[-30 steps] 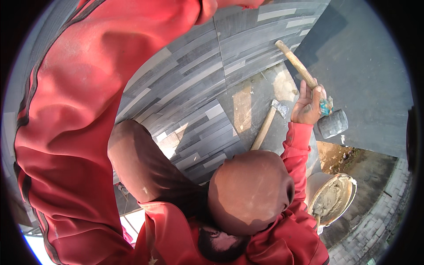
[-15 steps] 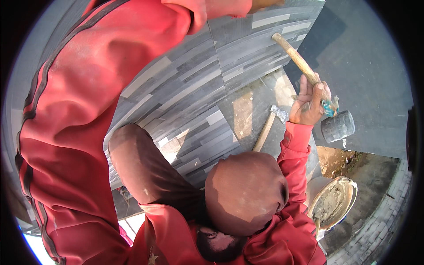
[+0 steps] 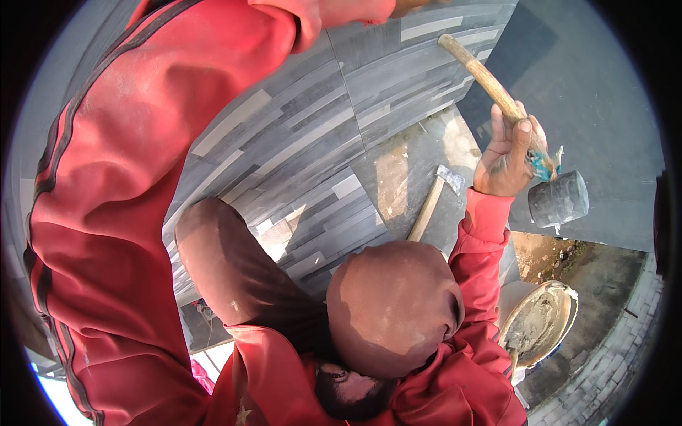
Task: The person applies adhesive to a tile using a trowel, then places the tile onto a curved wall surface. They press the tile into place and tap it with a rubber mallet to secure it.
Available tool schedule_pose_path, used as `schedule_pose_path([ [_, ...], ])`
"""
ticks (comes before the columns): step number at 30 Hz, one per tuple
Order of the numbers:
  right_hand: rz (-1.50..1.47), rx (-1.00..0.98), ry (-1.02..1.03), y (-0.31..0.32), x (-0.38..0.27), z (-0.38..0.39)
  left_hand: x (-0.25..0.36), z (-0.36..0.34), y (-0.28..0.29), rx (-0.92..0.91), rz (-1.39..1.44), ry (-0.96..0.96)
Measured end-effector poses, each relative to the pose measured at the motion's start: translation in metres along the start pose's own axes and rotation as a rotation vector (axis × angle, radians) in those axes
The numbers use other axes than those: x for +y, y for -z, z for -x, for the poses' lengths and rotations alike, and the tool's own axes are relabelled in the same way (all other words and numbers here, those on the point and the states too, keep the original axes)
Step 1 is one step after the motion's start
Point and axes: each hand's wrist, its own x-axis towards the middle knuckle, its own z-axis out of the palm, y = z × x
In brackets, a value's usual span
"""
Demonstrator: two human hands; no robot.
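The largest thing I see is a tiled wall in mixed light and dark grey strips (image 3: 291, 131), spreading to the left of the person's right hand (image 3: 506, 153) and running up beneath the left hand (image 3: 414, 5). A smooth dark grey panel (image 3: 604, 106) fills the space beyond the right hand, on its outer side. Nearer the body from that hand stands a pale round bucket (image 3: 513, 295) holding wet grey-beige paste (image 3: 541, 321).

The wooden-handled mallet with a dark grey cylindrical head (image 3: 499, 96) is in the right hand, whose fingers and thumb wrap the handle close to the head; the long end points away. A smaller hammer with a pale wooden handle and whitish metal head (image 3: 428, 206) lies left of that hand, partly hidden by a knee. The left hand barely shows at the upper edge, so I can't tell whether it's closed or holding anything. Smallest is a crumpled blue-green wrap (image 3: 544, 168) on the mallet, just below the right hand.
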Motion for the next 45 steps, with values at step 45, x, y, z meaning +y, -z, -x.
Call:
schedule_pose_path([
  [45,-0.039,0.165,-0.073,0.094,0.052,-0.039,0.041,-0.048,-0.025,0.063,0.073,-0.068],
])
